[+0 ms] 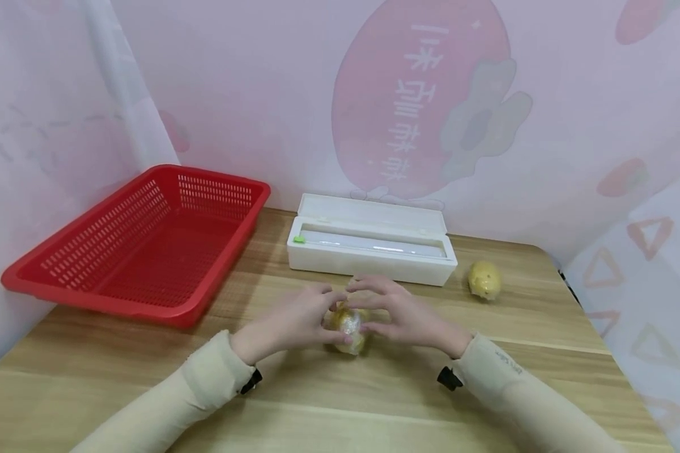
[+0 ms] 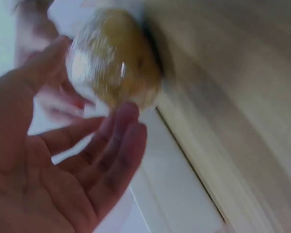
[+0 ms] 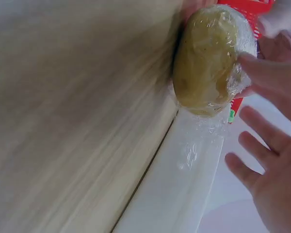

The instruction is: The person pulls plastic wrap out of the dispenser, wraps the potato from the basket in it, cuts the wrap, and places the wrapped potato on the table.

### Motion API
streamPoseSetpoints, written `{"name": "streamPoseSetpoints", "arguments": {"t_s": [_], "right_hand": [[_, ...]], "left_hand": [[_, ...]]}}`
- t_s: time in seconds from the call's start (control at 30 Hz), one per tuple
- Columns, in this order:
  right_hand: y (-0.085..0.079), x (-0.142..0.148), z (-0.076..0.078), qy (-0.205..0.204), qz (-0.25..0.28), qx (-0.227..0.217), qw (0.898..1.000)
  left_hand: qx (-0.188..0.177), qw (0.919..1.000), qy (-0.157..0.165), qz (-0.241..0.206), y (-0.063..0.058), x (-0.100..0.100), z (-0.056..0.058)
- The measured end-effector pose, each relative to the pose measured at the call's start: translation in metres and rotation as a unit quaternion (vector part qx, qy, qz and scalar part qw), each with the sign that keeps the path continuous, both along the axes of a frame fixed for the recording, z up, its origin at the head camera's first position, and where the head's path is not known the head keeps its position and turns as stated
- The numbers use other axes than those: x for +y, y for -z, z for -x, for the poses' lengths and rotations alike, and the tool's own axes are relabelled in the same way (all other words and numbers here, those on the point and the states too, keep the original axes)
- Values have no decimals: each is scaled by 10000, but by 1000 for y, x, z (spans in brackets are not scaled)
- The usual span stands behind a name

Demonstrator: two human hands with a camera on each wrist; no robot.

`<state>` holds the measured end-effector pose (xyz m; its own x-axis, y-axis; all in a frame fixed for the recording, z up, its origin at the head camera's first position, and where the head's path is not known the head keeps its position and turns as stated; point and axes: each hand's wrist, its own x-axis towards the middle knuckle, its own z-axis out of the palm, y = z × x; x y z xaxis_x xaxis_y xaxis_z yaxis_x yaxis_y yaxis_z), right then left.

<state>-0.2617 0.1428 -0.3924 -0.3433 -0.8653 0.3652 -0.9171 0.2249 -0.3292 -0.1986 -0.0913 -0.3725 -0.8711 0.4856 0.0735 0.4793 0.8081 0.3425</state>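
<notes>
A yellow potato [image 1: 349, 329] in clear plastic wrap is between my two hands over the front middle of the table. My left hand [image 1: 300, 316] holds it from the left, thumb low on its side. From the right, my right hand [image 1: 408, 313] has its thumb against the wrapped side and its index finger reaching over the top. In the right wrist view the potato [image 3: 206, 63] shows crinkled film, loose at its lower end, while several right fingers [image 3: 262, 150] spread away from it. The left wrist view shows fingertips touching the potato [image 2: 119, 60].
A white wrap dispenser box [image 1: 368, 263] with a raised lid and a green slider stands behind my hands. Another wrapped potato [image 1: 484, 280] lies to its right. At the left is a red perforated basket [image 1: 187, 311]. A printed cloth [image 1: 260, 94] hangs behind the wooden table [image 1: 340, 418].
</notes>
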Motion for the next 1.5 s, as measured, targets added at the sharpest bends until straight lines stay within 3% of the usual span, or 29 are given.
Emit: {"name": "streamPoseSetpoints", "arguments": {"t_s": [0.13, 0.27, 0.37, 0.53, 0.67, 0.83, 0.97, 1.1, 1.3, 1.5], "right_hand": [[-2, -5, 2, -66, -357, 239, 9991], [-6, -8, 2, 362, -295, 539, 9975], [-10, -12, 0, 637, -334, 137, 9973], [-12, -16, -4, 1047, -343, -1107, 9877], [-10, -17, -8, 1313, -119, -1612, 9781], [-7, -18, -11, 1587, 5, -1653, 9734], [-6, -17, -12, 1732, 59, -1728, 9696], [-4, -16, -10, 1909, 194, -1761, 9655], [2, -12, -6, 2064, 225, -1906, 9595], [5, -11, -6, 2033, 310, -1892, 9602]], "left_hand": [[118, 9997, -222, 27, 3, -1, -2], [470, 9974, -491, -237, 4, -11, 1], [709, 9952, -587, -319, 5, -16, 3], [434, 9970, -21, -633, 6, -13, 4], [198, 9944, 484, -921, 8, -11, 11], [87, 9890, 840, -1218, 12, -18, 16], [194, 9856, 1101, -1269, 12, -25, 12], [464, 9846, 1330, -1040, 12, -27, 6], [805, 9847, 1423, -602, 16, -23, 1], [1228, 9689, 1755, -1237, 17, -19, 5]]}}
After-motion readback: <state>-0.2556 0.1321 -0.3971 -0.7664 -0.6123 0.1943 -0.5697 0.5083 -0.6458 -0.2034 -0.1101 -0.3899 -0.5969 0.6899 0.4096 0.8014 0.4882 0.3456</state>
